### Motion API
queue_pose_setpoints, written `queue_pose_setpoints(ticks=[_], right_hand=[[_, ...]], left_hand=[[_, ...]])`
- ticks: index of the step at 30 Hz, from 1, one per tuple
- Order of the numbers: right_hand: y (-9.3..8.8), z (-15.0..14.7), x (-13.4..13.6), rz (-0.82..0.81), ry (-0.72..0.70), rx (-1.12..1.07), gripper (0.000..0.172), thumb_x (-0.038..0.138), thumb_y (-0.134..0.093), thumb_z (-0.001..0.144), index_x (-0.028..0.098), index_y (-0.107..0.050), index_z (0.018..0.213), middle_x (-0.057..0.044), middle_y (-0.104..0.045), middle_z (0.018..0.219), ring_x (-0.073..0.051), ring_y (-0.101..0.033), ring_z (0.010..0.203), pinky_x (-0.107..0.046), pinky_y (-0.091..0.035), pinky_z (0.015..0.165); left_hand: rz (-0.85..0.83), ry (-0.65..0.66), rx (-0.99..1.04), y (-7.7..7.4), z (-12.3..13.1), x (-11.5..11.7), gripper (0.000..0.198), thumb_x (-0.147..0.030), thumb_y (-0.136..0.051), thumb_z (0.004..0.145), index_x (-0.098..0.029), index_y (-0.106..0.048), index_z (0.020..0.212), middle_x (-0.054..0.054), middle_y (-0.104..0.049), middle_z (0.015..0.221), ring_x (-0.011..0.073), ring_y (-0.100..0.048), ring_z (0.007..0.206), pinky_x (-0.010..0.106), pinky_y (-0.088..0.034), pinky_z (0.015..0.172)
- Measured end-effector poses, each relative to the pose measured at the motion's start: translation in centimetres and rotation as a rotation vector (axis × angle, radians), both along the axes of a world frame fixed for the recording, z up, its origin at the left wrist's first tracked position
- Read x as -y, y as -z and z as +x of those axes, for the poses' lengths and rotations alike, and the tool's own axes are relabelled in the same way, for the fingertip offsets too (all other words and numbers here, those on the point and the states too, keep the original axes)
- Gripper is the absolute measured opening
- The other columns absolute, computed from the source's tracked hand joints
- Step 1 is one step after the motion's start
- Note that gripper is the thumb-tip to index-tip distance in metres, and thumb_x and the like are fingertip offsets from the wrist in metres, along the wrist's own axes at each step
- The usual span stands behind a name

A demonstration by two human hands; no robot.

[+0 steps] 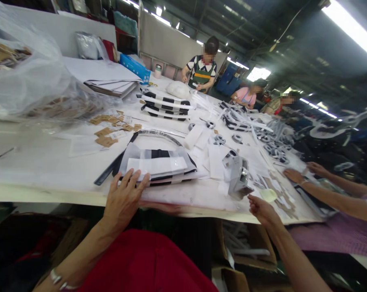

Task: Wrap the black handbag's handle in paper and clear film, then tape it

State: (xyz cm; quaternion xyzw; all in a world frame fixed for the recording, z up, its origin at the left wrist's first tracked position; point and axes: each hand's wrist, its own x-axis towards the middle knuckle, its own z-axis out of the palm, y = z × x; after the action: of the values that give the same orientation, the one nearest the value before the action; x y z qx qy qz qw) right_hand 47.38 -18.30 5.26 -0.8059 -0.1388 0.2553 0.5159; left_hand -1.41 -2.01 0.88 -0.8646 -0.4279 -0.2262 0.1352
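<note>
My left hand (pixel 124 198) lies open, fingers spread flat on the near edge of the bagged striped garment (pixel 159 164), which sits at the front of the table (pixel 34 170). My right hand (pixel 259 209) is loosely curled at the table's edge just beside a pale sticker (pixel 268 194) and a grey dispenser (pixel 240 178); I cannot tell if it grips anything. Further right lie a co-worker's hands (pixel 293 175), then brown tags (pixel 110 129) and a stack of striped garments (pixel 165 105) beyond.
</note>
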Motion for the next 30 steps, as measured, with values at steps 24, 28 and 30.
queue_pose_setpoints(ticks=[24, 28, 30], right_hand=[[-2.3, -7.0, 0.8, 0.162, -0.368, -0.347, 0.037, 0.039, -0.085, 0.066, 0.017, -0.055, 0.061, 0.005, -0.046, 0.056, -0.008, -0.041, 0.054, -0.023, -0.041, 0.054], [-5.1, -11.0, -1.9, 0.011, -0.765, -0.192, 0.044, 0.054, -0.073, 0.076, 0.019, -0.053, 0.059, 0.003, -0.045, 0.056, -0.012, -0.041, 0.059, -0.027, -0.036, 0.057], [-6.5, -13.0, -4.1, -0.068, -0.968, -0.123, 0.043, 0.055, -0.070, 0.078, 0.019, -0.055, 0.061, 0.002, -0.048, 0.058, -0.013, -0.041, 0.060, -0.029, -0.035, 0.059]], left_hand=[[-0.052, 0.015, 0.060, -0.2, 0.1, 0.1, 0.043, -0.011, -0.045, 0.094, -0.022, -0.058, 0.134, 0.017, -0.062, 0.132, 0.0365, -0.054, 0.127, 0.059, -0.035, 0.107], [-0.107, 0.023, 0.039, -1.1, 0.0, 0.0, 0.040, -0.012, -0.048, 0.094, -0.022, -0.058, 0.132, 0.014, -0.063, 0.131, 0.0339, -0.055, 0.125, 0.055, -0.037, 0.106], [-0.158, 0.062, 0.051, -1.6, -0.4, -0.6, 0.037, -0.017, -0.050, 0.095, -0.024, -0.058, 0.130, 0.011, -0.065, 0.128, 0.0302, -0.057, 0.123, 0.052, -0.037, 0.106]])
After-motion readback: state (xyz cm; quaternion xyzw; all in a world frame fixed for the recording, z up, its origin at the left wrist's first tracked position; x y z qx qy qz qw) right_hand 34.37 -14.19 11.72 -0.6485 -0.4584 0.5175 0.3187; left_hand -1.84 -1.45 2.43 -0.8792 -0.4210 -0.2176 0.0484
